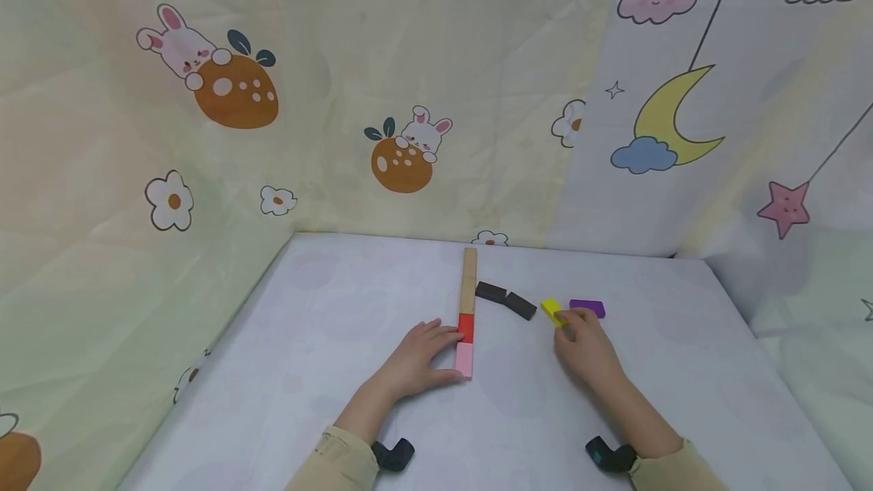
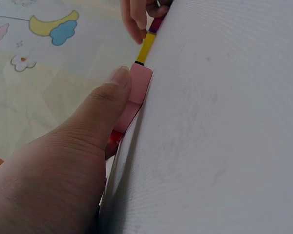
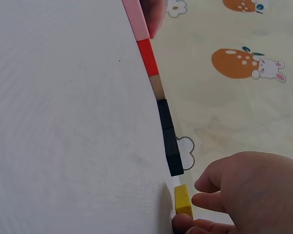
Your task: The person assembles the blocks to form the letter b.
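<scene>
My left hand [image 1: 409, 361] lies beside a straight row of small blocks, its fingers fairly straight. Its thumb touches the pink block [image 1: 464, 360] at the near end, and a fingertip meets the red block [image 1: 466, 328]. Beyond these, natural wood blocks [image 1: 468, 279] continue the row. To the right, my right hand [image 1: 588, 351] holds a yellow block [image 1: 550, 310] at its near end between thumb and fingers. Just behind that hand is a purple block [image 1: 588, 307], partly covered by it. Two black blocks [image 1: 491, 292] slant from the wood piece toward the yellow one.
All the blocks lie on a white table [image 1: 300, 324]. A printed cloth [image 1: 327, 97] hangs behind it and along both sides. Dark wrist devices [image 1: 395, 455] sit at both sleeve cuffs, low over the table.
</scene>
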`<state>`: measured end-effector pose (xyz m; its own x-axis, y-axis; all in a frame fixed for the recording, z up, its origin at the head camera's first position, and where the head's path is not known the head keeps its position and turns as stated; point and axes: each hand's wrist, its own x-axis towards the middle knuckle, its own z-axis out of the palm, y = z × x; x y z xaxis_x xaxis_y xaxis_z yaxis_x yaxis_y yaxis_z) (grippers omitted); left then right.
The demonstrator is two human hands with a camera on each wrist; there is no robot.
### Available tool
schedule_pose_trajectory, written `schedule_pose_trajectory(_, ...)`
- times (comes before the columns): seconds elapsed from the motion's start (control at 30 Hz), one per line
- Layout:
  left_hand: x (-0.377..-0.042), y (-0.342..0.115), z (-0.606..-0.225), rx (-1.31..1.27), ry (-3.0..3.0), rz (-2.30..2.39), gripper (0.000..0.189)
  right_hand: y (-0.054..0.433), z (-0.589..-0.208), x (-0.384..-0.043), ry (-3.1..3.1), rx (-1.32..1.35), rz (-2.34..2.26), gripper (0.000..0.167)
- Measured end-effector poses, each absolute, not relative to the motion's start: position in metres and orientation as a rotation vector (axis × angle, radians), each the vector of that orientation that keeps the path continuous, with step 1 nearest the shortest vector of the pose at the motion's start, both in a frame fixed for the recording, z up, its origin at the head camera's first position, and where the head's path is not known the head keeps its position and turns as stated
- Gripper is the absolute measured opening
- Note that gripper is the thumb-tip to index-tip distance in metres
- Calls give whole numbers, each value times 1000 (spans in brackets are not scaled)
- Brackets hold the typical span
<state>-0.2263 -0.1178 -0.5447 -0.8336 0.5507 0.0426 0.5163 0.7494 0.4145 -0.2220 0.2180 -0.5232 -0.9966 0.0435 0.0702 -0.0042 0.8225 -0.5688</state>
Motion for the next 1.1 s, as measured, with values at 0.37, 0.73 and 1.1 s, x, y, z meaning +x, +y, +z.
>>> schedule_pose_trajectory(0.37, -227, -118, -547, 872, 2860, 644, 70, 220, -523, -223, -2962, 19, 850, 39)
schedule_pose_trajectory(0.73, -226, -117, -545, 862, 2863, 647, 71, 241, -524, -243, -3039, 124, 864, 68)
schedule_pose_trajectory(1.1, -227, -118, -546, 860, 2857, 652, 71, 242, -526, -255, -3068, 198, 820, 69)
